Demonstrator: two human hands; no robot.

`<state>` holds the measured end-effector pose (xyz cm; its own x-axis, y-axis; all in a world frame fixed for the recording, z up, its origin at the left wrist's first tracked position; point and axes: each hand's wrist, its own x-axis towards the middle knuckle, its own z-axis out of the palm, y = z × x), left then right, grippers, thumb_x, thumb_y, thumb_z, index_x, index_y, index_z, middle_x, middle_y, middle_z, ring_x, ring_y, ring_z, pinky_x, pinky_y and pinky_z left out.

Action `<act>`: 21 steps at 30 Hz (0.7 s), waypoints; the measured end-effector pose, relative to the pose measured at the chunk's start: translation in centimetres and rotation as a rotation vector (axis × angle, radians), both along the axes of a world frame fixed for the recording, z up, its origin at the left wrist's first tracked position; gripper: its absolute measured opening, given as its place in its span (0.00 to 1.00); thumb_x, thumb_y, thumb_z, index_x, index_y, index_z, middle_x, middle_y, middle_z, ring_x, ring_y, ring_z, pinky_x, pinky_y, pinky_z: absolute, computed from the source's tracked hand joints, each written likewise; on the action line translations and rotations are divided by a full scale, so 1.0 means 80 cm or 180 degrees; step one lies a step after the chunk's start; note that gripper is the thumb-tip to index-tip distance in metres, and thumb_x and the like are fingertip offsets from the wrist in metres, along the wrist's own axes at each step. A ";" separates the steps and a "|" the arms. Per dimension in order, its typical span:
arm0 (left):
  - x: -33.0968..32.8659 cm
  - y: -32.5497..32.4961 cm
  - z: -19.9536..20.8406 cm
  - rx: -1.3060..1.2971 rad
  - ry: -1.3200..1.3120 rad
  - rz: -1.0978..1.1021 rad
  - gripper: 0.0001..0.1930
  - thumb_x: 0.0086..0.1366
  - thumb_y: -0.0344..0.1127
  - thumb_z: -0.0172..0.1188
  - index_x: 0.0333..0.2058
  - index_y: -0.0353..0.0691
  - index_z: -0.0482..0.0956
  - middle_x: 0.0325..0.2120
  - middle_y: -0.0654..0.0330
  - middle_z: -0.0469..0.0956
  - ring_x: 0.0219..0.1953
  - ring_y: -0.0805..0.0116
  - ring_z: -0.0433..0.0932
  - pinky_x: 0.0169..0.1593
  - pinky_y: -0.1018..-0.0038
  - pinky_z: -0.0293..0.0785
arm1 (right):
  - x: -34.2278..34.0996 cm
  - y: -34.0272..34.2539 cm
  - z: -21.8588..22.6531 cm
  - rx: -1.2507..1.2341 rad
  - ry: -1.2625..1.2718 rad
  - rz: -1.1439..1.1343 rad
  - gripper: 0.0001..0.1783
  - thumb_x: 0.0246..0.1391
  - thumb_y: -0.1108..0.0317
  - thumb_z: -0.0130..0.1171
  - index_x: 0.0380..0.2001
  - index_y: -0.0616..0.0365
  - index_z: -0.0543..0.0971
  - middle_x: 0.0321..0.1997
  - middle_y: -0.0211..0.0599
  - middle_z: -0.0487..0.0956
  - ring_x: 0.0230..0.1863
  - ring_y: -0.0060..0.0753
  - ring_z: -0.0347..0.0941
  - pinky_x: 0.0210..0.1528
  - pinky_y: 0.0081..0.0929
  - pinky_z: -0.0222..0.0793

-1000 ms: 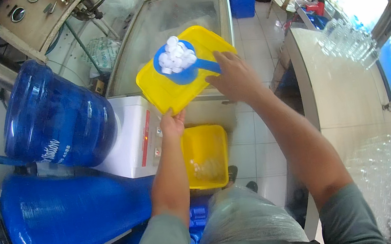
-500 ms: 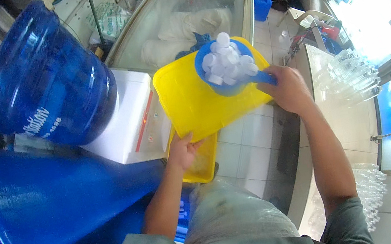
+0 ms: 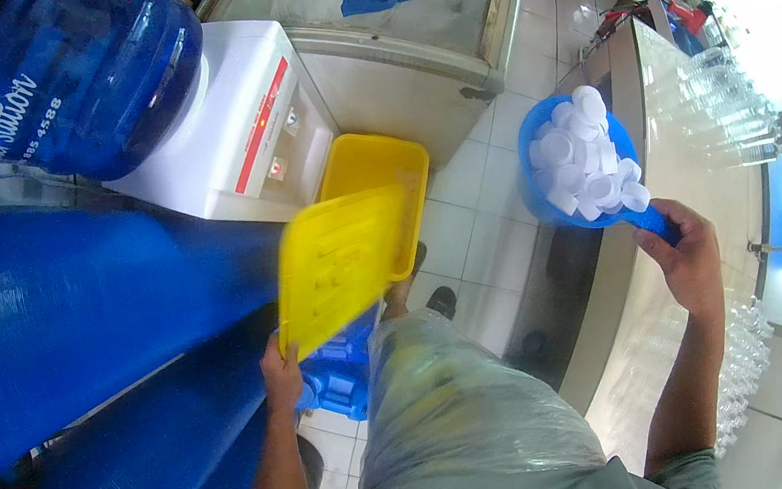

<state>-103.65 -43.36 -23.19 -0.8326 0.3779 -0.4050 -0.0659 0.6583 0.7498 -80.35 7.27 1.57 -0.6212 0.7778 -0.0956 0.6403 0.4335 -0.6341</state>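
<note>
My right hand (image 3: 683, 251) is closed round the handle of a blue dipper (image 3: 532, 188), held out to the right beside the counter. White bottle caps (image 3: 584, 155) are heaped in the dipper above its rim. On the other side, my left hand (image 3: 281, 374) grips the lower edge of a yellow lid (image 3: 333, 263), tilted and slightly blurred. Behind that lid stands a yellow bin (image 3: 410, 156), its opening partly covered by the lid in this view.
A white water dispenser (image 3: 232, 96) carries a big blue water bottle (image 3: 98, 76) at left. Large blue rolls (image 3: 96, 299) lie below it. Ahead is a glass-topped chest freezer (image 3: 384, 63). Along the right runs a counter (image 3: 658, 103) with clear plastic bottles (image 3: 717, 125).
The dipper of caps has moved right, away from above the yellow lid. The lid has swung down and left, now tilted in my left hand. My view has shifted lower.
</note>
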 end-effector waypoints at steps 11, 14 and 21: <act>-0.112 0.074 -0.195 -0.2364 0.2599 -0.2043 0.27 0.69 0.37 0.59 0.67 0.55 0.73 0.73 0.47 0.58 0.72 0.39 0.62 0.72 0.40 0.59 | 0.046 -0.056 -0.072 -0.0311 -0.0531 -0.0451 0.15 0.52 0.71 0.71 0.42 0.67 0.84 0.28 0.34 0.80 0.29 0.23 0.73 0.36 0.28 0.71; -0.103 0.095 -0.277 -0.2808 0.0222 -0.0732 0.34 0.70 0.46 0.62 0.72 0.57 0.63 0.74 0.45 0.57 0.71 0.37 0.62 0.71 0.39 0.60 | 0.045 -0.065 -0.081 -0.0476 -0.0655 -0.0603 0.16 0.52 0.71 0.71 0.43 0.68 0.83 0.28 0.33 0.80 0.30 0.23 0.73 0.36 0.28 0.71; -0.031 0.169 -0.386 -0.0093 -0.2327 0.3003 0.57 0.64 0.60 0.68 0.77 0.55 0.36 0.76 0.47 0.49 0.69 0.34 0.63 0.65 0.34 0.65 | 0.032 -0.070 -0.102 -0.0476 -0.0638 -0.0864 0.19 0.53 0.70 0.71 0.46 0.69 0.82 0.32 0.32 0.80 0.33 0.21 0.73 0.38 0.25 0.71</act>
<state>-106.10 -29.81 -54.05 -0.3454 -0.2764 -0.8968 -0.9378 0.1370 0.3190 -77.83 1.70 -6.62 -0.3516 0.8799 -0.3195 0.8371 0.1428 -0.5280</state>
